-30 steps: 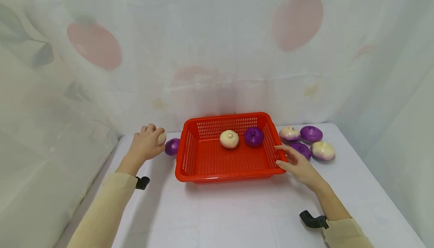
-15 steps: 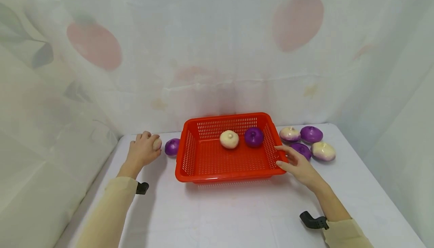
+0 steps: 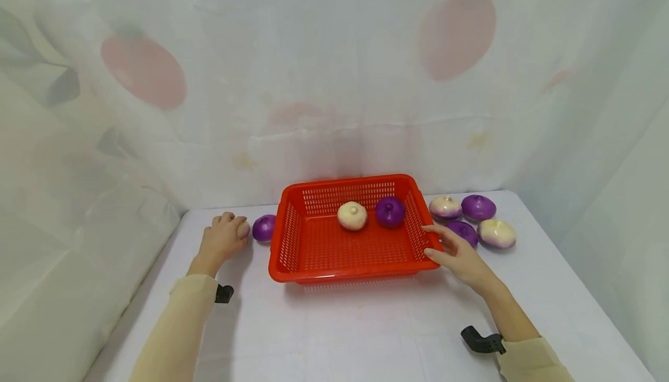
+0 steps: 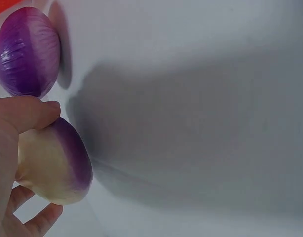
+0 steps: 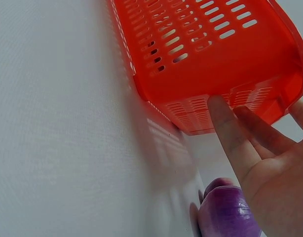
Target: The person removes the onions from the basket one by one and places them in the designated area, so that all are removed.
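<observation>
My left hand (image 3: 223, 237) grips a cream and purple onion (image 4: 55, 162) on the table, left of the red basket (image 3: 308, 266). A purple onion (image 3: 263, 227) lies just right of it, close to the basket's left wall. Inside the basket sit a cream onion (image 3: 352, 215) and a purple onion (image 3: 390, 211). My right hand (image 3: 453, 252) rests with straight fingers (image 5: 229, 136) against the basket's right front corner (image 5: 225, 98). A purple onion (image 5: 225, 215) lies right by that hand.
Right of the basket lie several more onions: a cream and purple one (image 3: 445, 207), a purple one (image 3: 479, 206) and another cream one (image 3: 497, 233). A fruit-print curtain (image 3: 334, 68) hangs behind the white table (image 3: 366, 324).
My left hand has drawn back to the left and lowered toward the table with the cream and purple onion. The right hand stays at the basket's corner.
</observation>
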Demonstrator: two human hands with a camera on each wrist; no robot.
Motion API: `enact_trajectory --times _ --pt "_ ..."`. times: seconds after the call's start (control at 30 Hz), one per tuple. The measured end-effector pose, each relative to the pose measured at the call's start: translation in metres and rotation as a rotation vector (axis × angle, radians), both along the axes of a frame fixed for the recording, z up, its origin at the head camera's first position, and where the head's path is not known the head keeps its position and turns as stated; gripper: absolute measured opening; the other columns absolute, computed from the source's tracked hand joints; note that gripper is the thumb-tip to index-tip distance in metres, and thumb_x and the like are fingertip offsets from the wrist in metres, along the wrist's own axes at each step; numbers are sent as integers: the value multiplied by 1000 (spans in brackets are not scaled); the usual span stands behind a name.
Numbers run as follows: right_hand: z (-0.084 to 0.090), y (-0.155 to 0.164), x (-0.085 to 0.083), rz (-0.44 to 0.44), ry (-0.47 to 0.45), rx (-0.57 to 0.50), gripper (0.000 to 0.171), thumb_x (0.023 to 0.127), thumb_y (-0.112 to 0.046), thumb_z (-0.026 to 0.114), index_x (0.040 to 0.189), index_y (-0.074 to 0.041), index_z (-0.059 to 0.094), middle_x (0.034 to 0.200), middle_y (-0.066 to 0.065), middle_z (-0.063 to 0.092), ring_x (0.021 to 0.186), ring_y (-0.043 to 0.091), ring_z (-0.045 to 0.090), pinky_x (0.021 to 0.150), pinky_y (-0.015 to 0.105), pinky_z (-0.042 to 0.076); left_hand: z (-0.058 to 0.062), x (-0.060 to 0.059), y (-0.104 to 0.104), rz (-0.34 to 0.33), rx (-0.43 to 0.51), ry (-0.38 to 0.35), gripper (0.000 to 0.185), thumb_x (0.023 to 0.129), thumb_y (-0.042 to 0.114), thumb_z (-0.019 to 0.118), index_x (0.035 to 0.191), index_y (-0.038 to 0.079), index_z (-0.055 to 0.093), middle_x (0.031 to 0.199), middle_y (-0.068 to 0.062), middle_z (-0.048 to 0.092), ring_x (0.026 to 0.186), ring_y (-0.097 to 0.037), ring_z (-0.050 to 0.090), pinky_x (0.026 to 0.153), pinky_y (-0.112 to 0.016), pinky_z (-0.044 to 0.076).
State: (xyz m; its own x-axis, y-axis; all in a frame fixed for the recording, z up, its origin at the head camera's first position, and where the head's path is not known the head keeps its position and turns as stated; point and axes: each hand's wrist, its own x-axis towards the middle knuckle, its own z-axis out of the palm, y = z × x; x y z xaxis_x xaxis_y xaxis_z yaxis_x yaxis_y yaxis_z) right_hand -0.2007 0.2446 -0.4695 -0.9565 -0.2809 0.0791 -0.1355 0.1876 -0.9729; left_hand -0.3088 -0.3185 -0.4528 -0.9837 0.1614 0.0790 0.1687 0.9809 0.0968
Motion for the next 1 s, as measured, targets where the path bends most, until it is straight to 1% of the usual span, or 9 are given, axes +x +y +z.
enact_trajectory --times 0.2,0.33,0.47,0.63,0.73,0.83,1.0 --pt "-1 0 0 -5 17 18 54 100 -20 67 148 -8 46 159 21 32 137 47 42 94 23 52 -4 1 -1 -14 3 9 55 89 25 68 139 5 56 137 -30 48 124 -55 43 89 -73 43" --pt "-1 0 0 -9 18 22 53 100 -21 66 148 -8 46 158 21 32 137 47 42 93 22 52 -8 -1 0 -19 3 -3 56 89 27 67 139 5 55 137 -30 48 125 -56 43 89 -73 44" --pt "0 -1 1 -7 10 11 54 100 -20 66 148 -7 45 159 22 32 137 48 42 93 23 52 -9 1 1 -12 0 -15 60 88 28 69 141 4 53 138 -29 48 126 -55 41 90 -73 43" --pt "0 -2 1 -2 27 5 53 100 -17 65 147 -3 45 158 22 33 136 48 43 93 21 51 -4 4 2 -4 17 -22 61 88 29 70 140 3 52 138 -31 46 125 -56 42 88 -73 44" --pt "0 -2 0 -5 43 11 52 100 -16 65 147 -3 46 157 22 34 135 48 44 93 20 50 1 5 4 -6 29 -20 59 90 29 68 140 3 51 138 -31 45 124 -56 42 88 -72 44" --pt "-1 -1 0 -7 42 9 52 100 -16 66 147 -4 46 157 22 34 134 48 44 93 20 51 6 3 6 -15 37 -11 56 91 28 65 139 2 53 138 -31 46 123 -55 44 89 -71 44" --pt "-1 -1 -1 -8 30 5 53 100 -17 66 147 -5 46 157 22 34 134 48 44 92 22 52 15 -1 10 -38 45 13 47 93 25 62 133 1 57 133 -31 51 119 -54 47 88 -71 45"
